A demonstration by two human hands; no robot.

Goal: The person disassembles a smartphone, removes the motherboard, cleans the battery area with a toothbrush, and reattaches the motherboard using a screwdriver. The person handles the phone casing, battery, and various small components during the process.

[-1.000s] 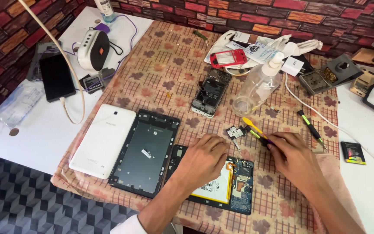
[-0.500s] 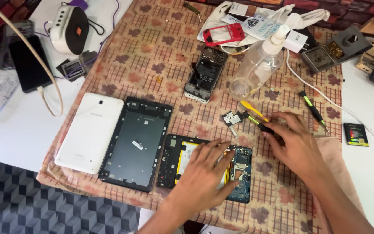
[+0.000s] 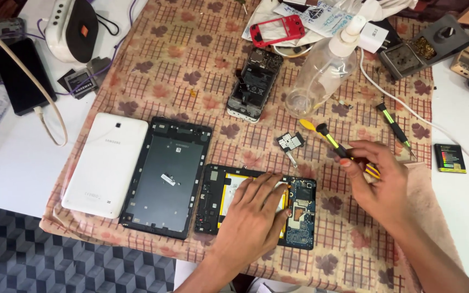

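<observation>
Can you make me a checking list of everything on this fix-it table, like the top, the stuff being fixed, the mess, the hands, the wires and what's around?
Surface: patterned cloth over a white table.
Job's things: opened tablet with circuit board showing; black-and-yellow screwdriver.
Clutter: white back cover, dark frame, spray bottle, red phone frame, small opened phone, second screwdriver.
Grippers: left hand flat on the tablet; right hand holds the screwdriver.
Cables: beige cable; white cable.
Surroundings: patterned floor.
</observation>
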